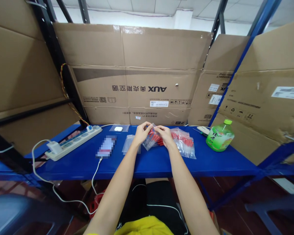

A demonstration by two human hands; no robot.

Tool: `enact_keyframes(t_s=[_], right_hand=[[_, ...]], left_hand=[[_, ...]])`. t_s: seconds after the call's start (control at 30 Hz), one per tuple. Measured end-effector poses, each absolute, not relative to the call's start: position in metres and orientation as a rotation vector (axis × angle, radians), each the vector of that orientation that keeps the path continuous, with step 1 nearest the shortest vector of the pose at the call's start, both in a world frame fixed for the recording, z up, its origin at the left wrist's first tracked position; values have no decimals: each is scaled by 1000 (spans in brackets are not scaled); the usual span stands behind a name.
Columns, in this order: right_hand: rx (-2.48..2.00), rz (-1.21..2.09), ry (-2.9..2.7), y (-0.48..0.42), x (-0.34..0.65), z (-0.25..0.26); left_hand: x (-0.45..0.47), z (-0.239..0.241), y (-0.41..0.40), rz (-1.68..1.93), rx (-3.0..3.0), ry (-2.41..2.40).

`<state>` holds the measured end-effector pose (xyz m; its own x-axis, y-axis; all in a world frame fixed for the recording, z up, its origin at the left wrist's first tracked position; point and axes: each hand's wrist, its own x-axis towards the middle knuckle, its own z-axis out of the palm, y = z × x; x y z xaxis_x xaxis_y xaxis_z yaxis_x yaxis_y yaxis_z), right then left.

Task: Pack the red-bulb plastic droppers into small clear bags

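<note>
My left hand [141,131] and my right hand [164,134] meet over the blue shelf [142,163], both pinching the top edge of a small clear plastic bag [152,139] filled with red parts. The bag hangs between the two hands, its bottom resting near the shelf surface. A pile of similar filled clear bags [185,142] lies just right of my right hand. Empty clear bags [128,144] lie flat just left of my left hand.
A phone [106,147] on a white cable, a white power strip [72,142] and a small white earbud case [118,129] lie to the left. A green drink bottle [220,136] lies at the right. Cardboard boxes [137,75] wall off the back.
</note>
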<state>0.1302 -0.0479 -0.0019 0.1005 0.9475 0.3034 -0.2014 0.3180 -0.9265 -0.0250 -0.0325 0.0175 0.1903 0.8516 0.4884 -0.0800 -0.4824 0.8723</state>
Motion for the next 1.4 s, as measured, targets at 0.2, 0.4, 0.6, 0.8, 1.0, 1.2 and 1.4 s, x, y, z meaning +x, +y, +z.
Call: enact_keyframes(t_s=[0.2,0.4,0.6,0.8,1.0,1.2,1.4], right_hand=[[-855,905,-1239,-49,131,-2],[-841,890,-1253,-49,128,-3],[-851,874,-1259,-47,130,-6],[-840,872,-1250,-46,129,-7],[-871,856,-1254,-45,130,-10],[-889,814,-1272,-44,131,-12],[-867,810,-1240,-43,130,-14]], left_hand=[[-25,15,-29,1406,1777,788],[-26,15,-28,1422,1831,800],[-27,14,-28,1397,2007,833],[-27,11,-24,1367,2092,911],[-27,9,-21,1433,2020,956],[-29,7,-19,1388,2046,900],[-30,8,-17,1469,1919,919]])
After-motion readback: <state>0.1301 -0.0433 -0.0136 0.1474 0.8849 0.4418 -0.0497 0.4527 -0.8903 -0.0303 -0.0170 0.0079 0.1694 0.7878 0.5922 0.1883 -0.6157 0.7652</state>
